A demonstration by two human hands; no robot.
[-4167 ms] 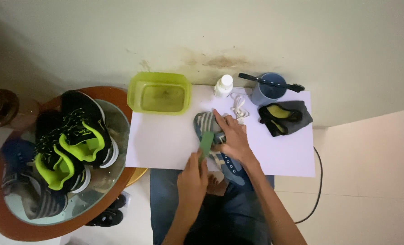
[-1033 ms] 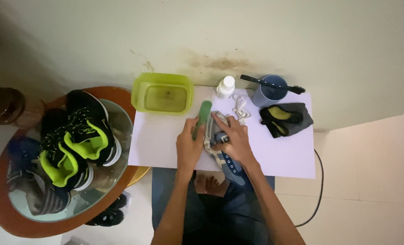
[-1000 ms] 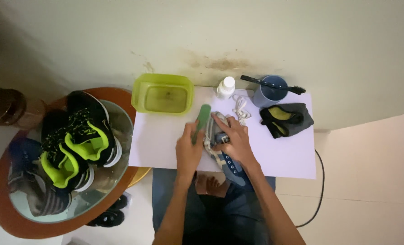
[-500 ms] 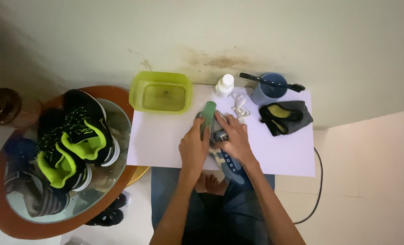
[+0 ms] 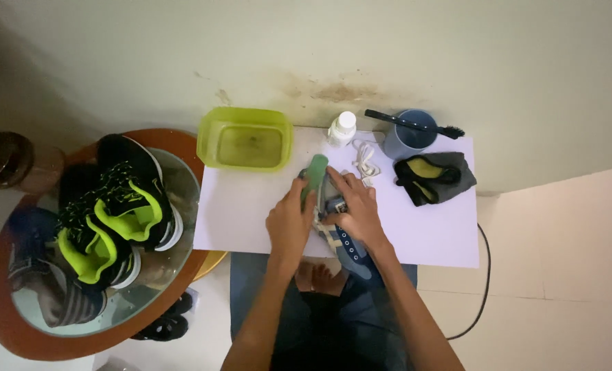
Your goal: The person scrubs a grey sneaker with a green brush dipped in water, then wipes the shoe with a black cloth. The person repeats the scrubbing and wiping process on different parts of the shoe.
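Looking down from the head camera, I see my left hand (image 5: 288,223) closed around a green oblong brush (image 5: 314,175), its far end pointing toward the wall, while my right hand (image 5: 354,206) presses down flat on a grey and blue sneaker (image 5: 343,237) lying on the desk; the two hands sit close together, nearly touching over the shoe. The sneaker rests near the front middle of the white rectangular desk (image 5: 251,206), its heel end reaching over the near edge above my lap. At the back of the desk, against a pale cream wall (image 5: 319,41) stained brown just above the desk line, stand a yellow-green rectangular plastic tub (image 5: 245,137), a small white bottle (image 5: 341,128) and a blue-grey cup (image 5: 409,137) with a black brush (image 5: 416,124) laid across its rim. A white shoelace bundle (image 5: 366,159) lies just beside the right hand, and a dark grey cloth with yellow lining (image 5: 433,177) sits farther right. Left of the desk, a round glass-topped table with a brown rim (image 5: 3,323) carries black and neon-green sneakers (image 5: 117,220). A black cable (image 5: 481,275) trails over the pale floor (image 5: 560,275).
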